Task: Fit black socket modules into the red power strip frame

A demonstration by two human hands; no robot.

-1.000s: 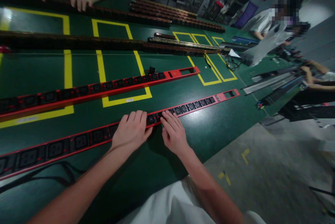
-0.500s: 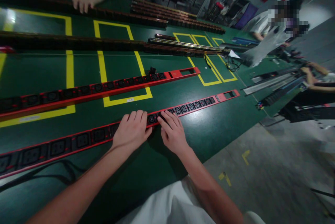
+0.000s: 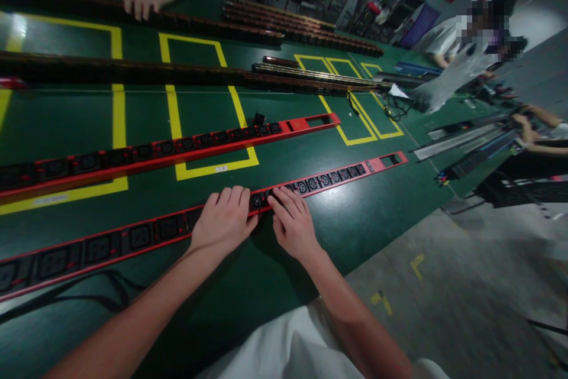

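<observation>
Our right hand (image 3: 293, 222) sits slightly nearer our left hand (image 3: 222, 219) than a second ago; otherwise we see almost no change. Our right fingers lie slightly fanned, tips on the outlets of the near red power strip (image 3: 331, 178), thumb at its near side. Our left fingers are together across it, thumb by the near edge. Whether either hand clamps or merely rests, we cannot tell.

That strip lies outlet-face up on the green table (image 3: 377, 213), slanting right across our front. If we press hard off its centreline, we judge it could roll or skid, since both our hands bear on one middle stretch. Our right fingers hide an outlet, so a poorly seated one could escape us. Black cable (image 3: 116, 287) lies loose beside the strip and might snag if we shift it. Beyond, the second red power strip (image 3: 213, 143) lies apart; a hard push away could knock it.
</observation>
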